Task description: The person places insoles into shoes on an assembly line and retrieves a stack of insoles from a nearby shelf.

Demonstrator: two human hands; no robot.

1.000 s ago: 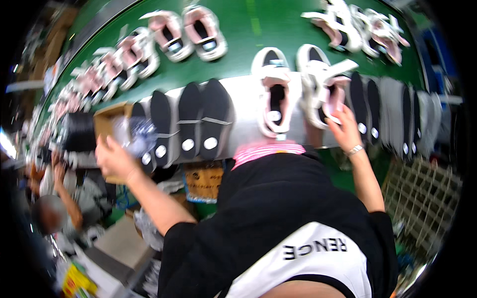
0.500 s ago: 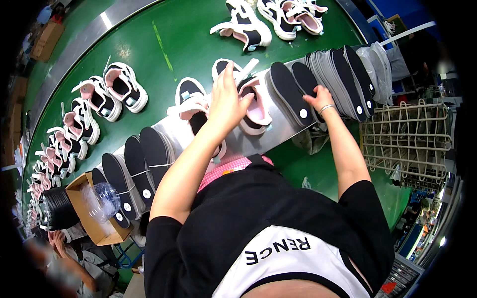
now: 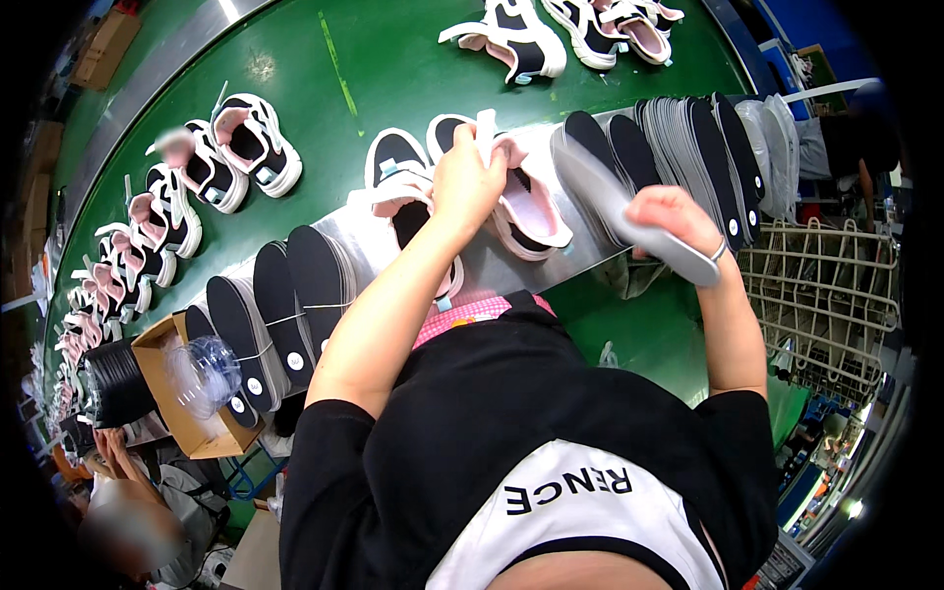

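Observation:
In front of me a black, white and pink sneaker (image 3: pixel 531 218) lies on a metal ledge (image 3: pixel 482 270), its opening toward me. My left hand (image 3: pixel 470 185) is closed on its upper part, by the raised white tongue (image 3: pixel 485 133). My right hand (image 3: pixel 677 218) grips an insole (image 3: pixel 678 258), grey side showing and smeared by motion, tilted above the insole stacks. A second sneaker (image 3: pixel 398 157) sits just left of my left hand, partly covered by my forearm. Black-topped insoles (image 3: pixel 634 147) stand close beyond my right hand.
More sneakers (image 3: pixel 258 147) line the green belt (image 3: pixel 324 59) at left, others at the far side. Tied insole bundles (image 3: pixel 320 275) and a cardboard box (image 3: pixel 202 438) stand left. A wire rack (image 3: pixel 821 295) is at right. Another person (image 3: pixel 128 521) works lower left.
My right hand has lifted an insole off the stack and moved right, turning its grey side up. My left hand has gone from spread fingers to a grip on the sneaker.

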